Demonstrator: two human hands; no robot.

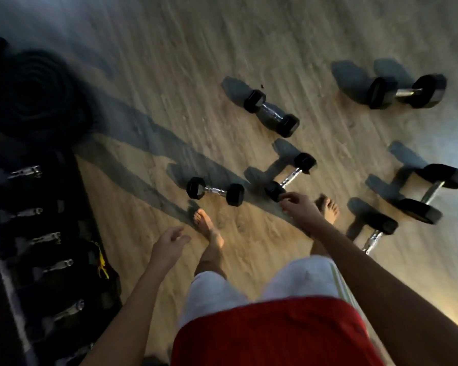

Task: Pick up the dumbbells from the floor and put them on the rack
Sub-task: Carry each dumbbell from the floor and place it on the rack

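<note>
Dumbbells lay scattered on the wooden floor (169, 75), six in all (black hex heads, chrome handles). The right hand (300, 207) hovered with fingers spread and empty, just over the nearest small dumbbell (290, 177). The left hand (169, 245) hung open, holding nothing. The rack (37, 233) stood along the left, dumbbells already on it.

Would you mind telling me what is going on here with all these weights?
A barefoot person is tidying dumbbells off the wooden floor. Six still lie there. The right hand is open and reaching toward the nearest small dumbbell, not yet gripping it. The left hand hangs open and empty. The rack on the left already holds several dumbbells.
</note>
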